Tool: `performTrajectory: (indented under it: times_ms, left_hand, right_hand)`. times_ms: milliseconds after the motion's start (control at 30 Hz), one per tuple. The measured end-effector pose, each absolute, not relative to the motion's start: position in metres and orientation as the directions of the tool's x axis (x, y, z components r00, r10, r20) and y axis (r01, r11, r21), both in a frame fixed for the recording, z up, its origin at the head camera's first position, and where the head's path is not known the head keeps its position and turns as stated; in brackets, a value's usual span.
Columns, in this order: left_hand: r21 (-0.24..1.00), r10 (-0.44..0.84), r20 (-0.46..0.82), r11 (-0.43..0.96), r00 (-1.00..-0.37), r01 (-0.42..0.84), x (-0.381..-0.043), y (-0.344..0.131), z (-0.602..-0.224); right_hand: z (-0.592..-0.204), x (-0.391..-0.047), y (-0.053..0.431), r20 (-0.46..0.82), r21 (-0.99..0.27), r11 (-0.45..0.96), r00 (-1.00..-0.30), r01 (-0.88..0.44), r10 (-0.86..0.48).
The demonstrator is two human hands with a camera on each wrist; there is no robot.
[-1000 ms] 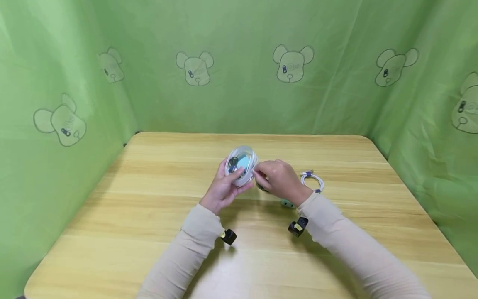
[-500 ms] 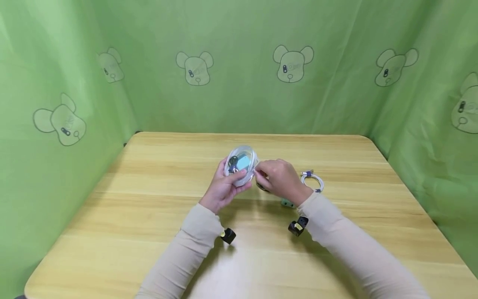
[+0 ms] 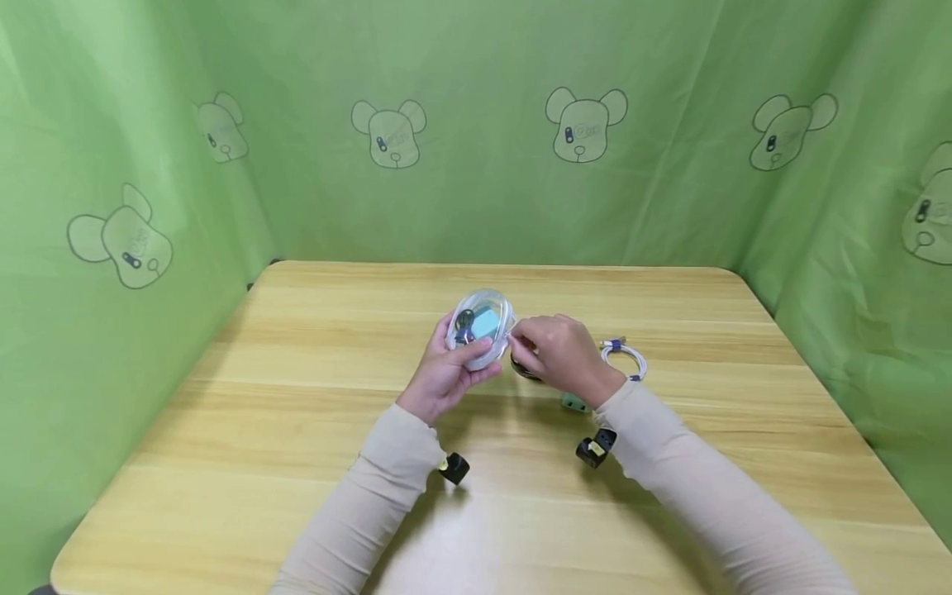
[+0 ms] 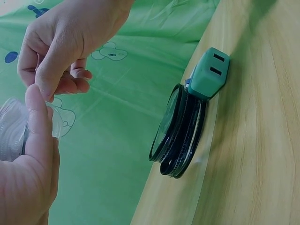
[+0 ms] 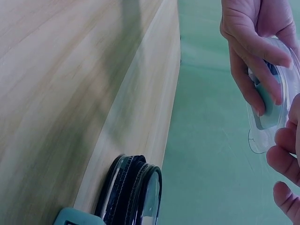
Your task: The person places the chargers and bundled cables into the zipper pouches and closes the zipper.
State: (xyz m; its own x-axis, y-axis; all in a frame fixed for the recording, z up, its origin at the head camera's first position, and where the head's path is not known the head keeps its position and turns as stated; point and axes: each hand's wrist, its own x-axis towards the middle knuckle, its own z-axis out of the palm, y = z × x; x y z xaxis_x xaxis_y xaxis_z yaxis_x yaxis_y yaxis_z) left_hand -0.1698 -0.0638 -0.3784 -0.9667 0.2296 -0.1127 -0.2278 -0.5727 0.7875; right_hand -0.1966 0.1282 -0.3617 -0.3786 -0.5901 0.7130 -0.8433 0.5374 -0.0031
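Observation:
My left hand (image 3: 444, 369) holds a clear round case (image 3: 482, 365) above the table, thumb across its front. Through the clear face show a light-blue charger block (image 3: 486, 323) and a dark coiled cable (image 3: 464, 321). At the case's right edge, the thumb and finger of my right hand (image 3: 559, 351) pinch a small part that their tips hide. Below the hands, a second round case (image 4: 178, 133), clear with black trim, stands on its edge against a green charger block (image 4: 209, 75) with two ports.
To the right of my right hand lies a white coiled cable (image 3: 627, 361) with dark ties. The wooden table (image 3: 297, 463) is walled by green curtains (image 3: 476, 215) at the back and both sides.
Both hands stay almost where they were, the left still holding the clear case. My right hand shifts very slightly up and to the right at the case's edge.

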Motion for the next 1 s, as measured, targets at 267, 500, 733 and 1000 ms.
performTrajectory:
  times_ms: [267,500,733,1000]
  left_hand:
    - [0.794,0.227,-0.111,-0.565,-0.968,-0.223,-0.1693,-0.0639,-0.3789]
    - [0.797,0.226,-0.116,-0.56,-0.967,-0.226,-0.169,-0.0642,-0.3779]
    - [0.798,0.224,-0.12,-0.557,-0.967,-0.228,-0.169,-0.0647,-0.3776]
    - [0.803,0.231,-0.113,-0.552,-0.966,-0.226,-0.1685,-0.0657,-0.3778]
  right_hand:
    - [-0.3622,-0.1977,0.1289,0.711,-0.016,0.543,-0.391,-0.84,-0.584]
    - [-0.3617,-0.1983,0.1304,0.703,-0.024,0.554,-0.408,-0.832,-0.583]
    - [-0.3601,-0.1989,0.1312,0.699,-0.033,0.56,-0.42,-0.828,-0.579]
    - [-0.3586,-0.1975,0.1319,0.694,-0.026,0.576,-0.429,-0.817,-0.578]
